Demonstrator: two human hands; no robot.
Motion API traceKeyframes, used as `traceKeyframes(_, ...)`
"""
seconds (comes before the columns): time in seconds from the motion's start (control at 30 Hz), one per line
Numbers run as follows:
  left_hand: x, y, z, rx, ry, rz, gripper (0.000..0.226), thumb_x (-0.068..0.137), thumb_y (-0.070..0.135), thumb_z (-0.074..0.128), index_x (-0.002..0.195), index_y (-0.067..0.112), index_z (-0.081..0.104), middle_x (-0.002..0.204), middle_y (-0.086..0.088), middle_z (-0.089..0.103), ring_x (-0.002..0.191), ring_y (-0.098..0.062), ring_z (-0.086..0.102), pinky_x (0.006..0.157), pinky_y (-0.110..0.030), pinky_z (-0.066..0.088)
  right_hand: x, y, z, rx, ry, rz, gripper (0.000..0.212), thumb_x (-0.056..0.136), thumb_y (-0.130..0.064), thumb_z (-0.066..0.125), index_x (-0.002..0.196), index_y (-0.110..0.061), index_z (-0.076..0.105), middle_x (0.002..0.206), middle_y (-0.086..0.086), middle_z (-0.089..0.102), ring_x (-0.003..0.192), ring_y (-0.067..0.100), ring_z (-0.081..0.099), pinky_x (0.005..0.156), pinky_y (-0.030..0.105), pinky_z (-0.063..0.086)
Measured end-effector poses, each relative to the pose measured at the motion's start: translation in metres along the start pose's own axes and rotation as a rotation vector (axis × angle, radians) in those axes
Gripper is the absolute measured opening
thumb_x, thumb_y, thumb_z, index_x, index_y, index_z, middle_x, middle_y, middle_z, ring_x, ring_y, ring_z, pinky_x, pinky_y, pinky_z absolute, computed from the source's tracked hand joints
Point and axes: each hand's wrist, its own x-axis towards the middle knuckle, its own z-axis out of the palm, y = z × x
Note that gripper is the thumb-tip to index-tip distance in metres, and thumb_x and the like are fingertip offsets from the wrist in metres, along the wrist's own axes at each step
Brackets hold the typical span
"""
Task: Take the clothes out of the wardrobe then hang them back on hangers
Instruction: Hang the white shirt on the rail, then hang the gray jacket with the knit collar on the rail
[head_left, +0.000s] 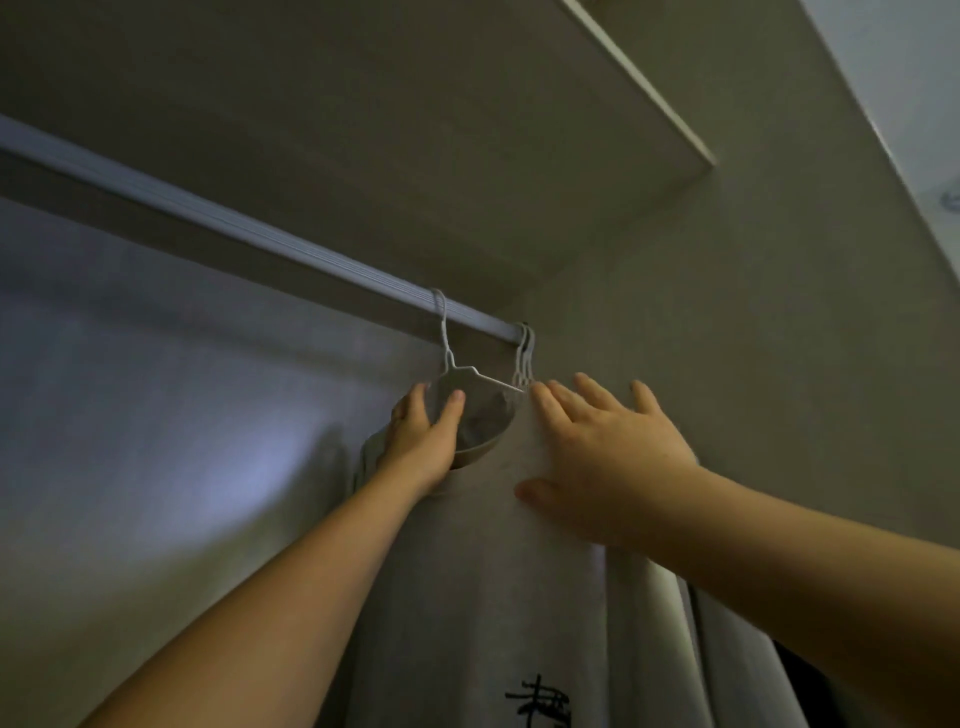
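A white T-shirt with a black print near its bottom hangs on a white hanger hooked over the wardrobe rail. My left hand grips the shirt's left shoulder and collar at the hanger arm. My right hand lies flat with fingers spread on the shirt's right shoulder. A few more white hangers with clothes are bunched at the rail's right end, just behind my right fingertips.
The wardrobe's side wall stands close on the right and a shelf runs above the rail. A pale back panel lies to the left. Something dark hangs at the lower right.
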Motion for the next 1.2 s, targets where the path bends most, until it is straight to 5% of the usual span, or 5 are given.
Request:
traceKeyframes(0.33,0.015,-0.001,0.083,-0.056,-0.136,-0.016,0.071,0.097,0.062,0.036,0.157,0.027,0.019,0.164,-0.007,0.017,0.148,-0.029,0.024,0.118,-0.040,0.020,0.002,0.047,0.036,-0.147,0.035,0.017,0.098,0.088,-0.074,0.034,0.156,-0.014,-0.001,0.164,0.003,0.001,0.151,0.021,-0.007,0.118,0.057,-0.004)
traceKeyframes(0.63,0.022,-0.021,0.112,0.028,-0.071,0.033,0.072,0.095,0.067,0.033,0.155,0.029,0.020,0.162,-0.009,0.020,0.146,-0.030,0.026,0.119,-0.047,0.021,-0.001,0.048,0.062,-0.185,0.175,0.002,0.092,0.092,-0.070,0.024,0.156,-0.009,-0.002,0.164,0.010,-0.001,0.151,0.025,-0.006,0.118,0.054,-0.007)
traceKeyframes(0.87,0.013,-0.021,0.095,-0.018,-0.080,0.029,0.078,0.089,0.073,0.030,0.155,0.031,0.023,0.162,-0.003,0.023,0.146,-0.027,0.028,0.119,-0.046,0.023,-0.013,0.049,0.062,-0.182,0.175,0.005,0.082,0.093,-0.060,0.028,0.154,-0.006,0.020,0.160,0.014,0.023,0.147,0.032,0.022,0.119,0.056,0.005)
traceKeyframes(1.2,-0.178,0.027,0.063,0.080,-0.113,0.428,0.080,0.085,0.070,0.020,0.155,0.031,0.025,0.165,0.001,0.015,0.151,-0.019,0.012,0.120,-0.049,0.016,-0.176,0.077,0.039,-0.105,0.138,0.048,0.075,0.093,-0.062,0.027,0.153,-0.017,0.028,0.161,0.005,0.024,0.149,0.026,0.017,0.118,0.059,0.007)
